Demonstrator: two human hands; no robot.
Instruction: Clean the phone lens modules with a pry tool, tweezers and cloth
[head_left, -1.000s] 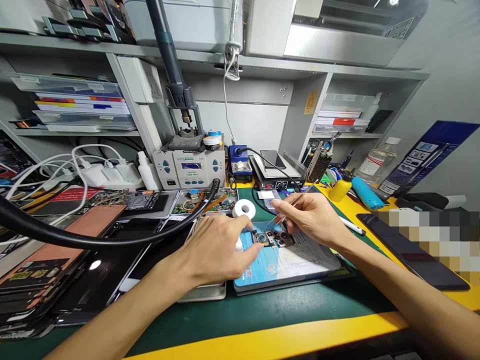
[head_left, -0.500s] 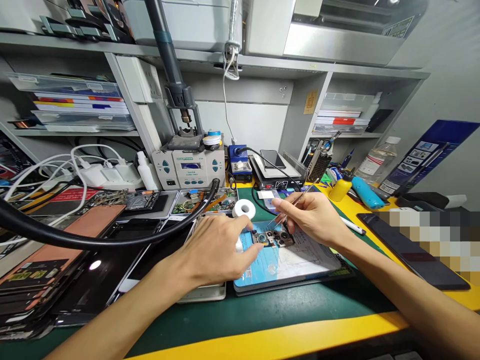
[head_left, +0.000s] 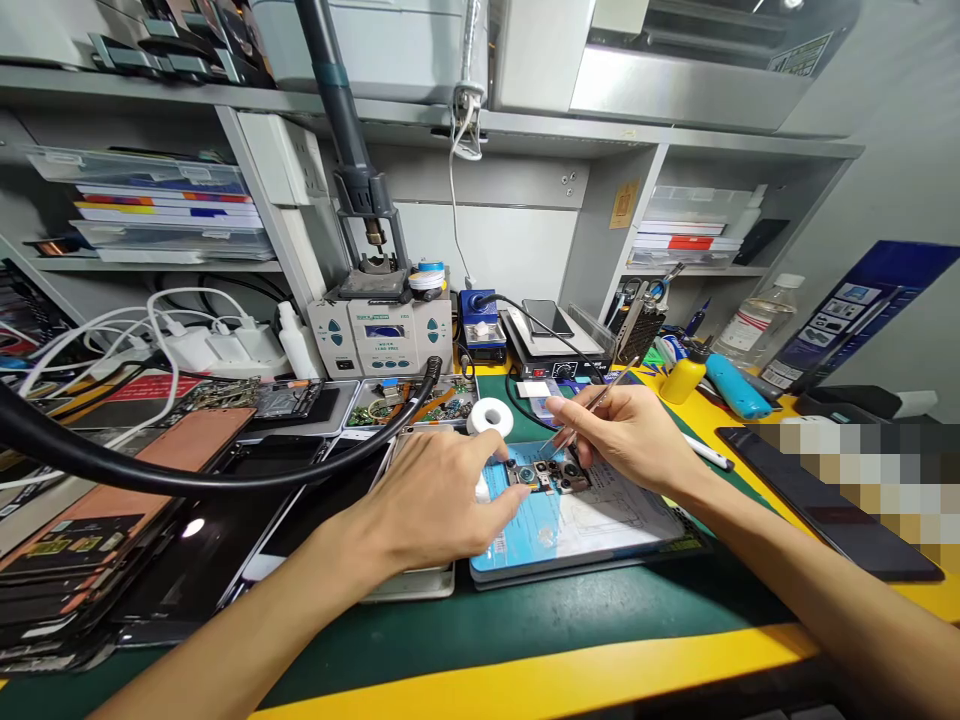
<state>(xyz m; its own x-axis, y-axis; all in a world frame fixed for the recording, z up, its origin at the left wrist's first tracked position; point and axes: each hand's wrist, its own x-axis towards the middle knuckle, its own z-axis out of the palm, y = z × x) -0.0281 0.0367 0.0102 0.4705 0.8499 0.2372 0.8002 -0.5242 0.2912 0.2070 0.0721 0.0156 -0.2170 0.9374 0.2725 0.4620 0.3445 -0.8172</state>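
A phone camera module [head_left: 544, 475] with several lenses lies on a blue and white booklet-like pad [head_left: 600, 535]. My left hand [head_left: 442, 495] comes from the left, its thumb and index finger at the lower and upper corners of the module's left end, steadying it. My right hand [head_left: 626, 430] pinches a pair of metal tweezers [head_left: 600, 398] slantwise. The tweezer tips point down at the module's upper edge; whether they touch it is too small to tell. Just behind my left fingers stands a white roll [head_left: 490, 418].
Phone shells and screens [head_left: 195, 540] are stacked at the left under a thick black hose [head_left: 225, 480]. Behind are a tray of small parts [head_left: 442, 405], a hot-air station [head_left: 382, 338] and a hot plate [head_left: 562, 350]. A yellow bottle [head_left: 682, 375] and a dark tablet-like slab [head_left: 817, 500] sit right.
The view has shifted very slightly, moving the scene a little to the right. Both hands, the tweezers and the camera module keep practically the same positions.
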